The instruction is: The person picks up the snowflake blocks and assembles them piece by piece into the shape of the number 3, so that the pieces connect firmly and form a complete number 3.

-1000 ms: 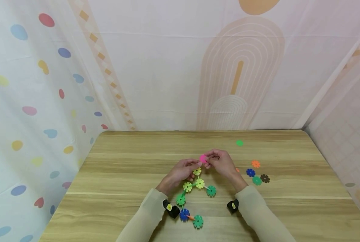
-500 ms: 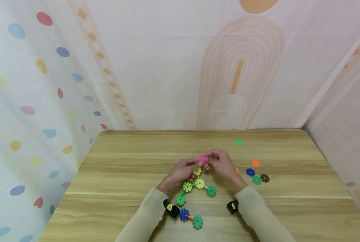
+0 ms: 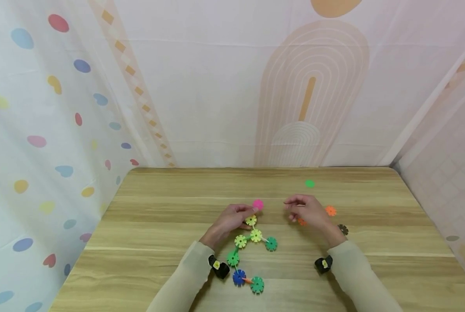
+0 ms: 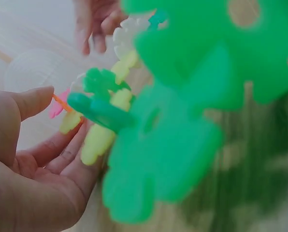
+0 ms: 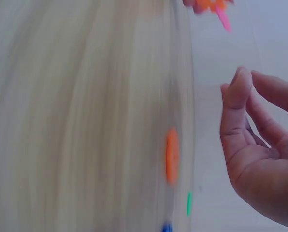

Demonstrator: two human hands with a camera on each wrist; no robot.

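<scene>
A chain of flower-shaped plastic discs [image 3: 256, 235] in yellow, green and blue lies on the wooden table [image 3: 158, 225], with a pink disc [image 3: 257, 204] at its far end. My left hand [image 3: 249, 213] holds that far end by the top yellow disc [image 3: 250, 220]. In the left wrist view its fingers [image 4: 74, 150] lie under the yellow disc [image 4: 98, 140], with the thumb above. My right hand [image 3: 292, 212] hovers to the right of the chain, fingers loosely curled and empty [image 5: 240, 96], over a small orange piece [image 3: 302, 222].
Loose discs lie right of my right hand: a green one [image 3: 309, 183] farther back, an orange one [image 3: 330, 211] and a dark one [image 3: 342, 229]. Patterned fabric walls close in the table at the back and on both sides.
My right hand let go of the pink disc and moved right, away from the chain. The pink disc stays on the chain's far end. My left hand keeps its hold.
</scene>
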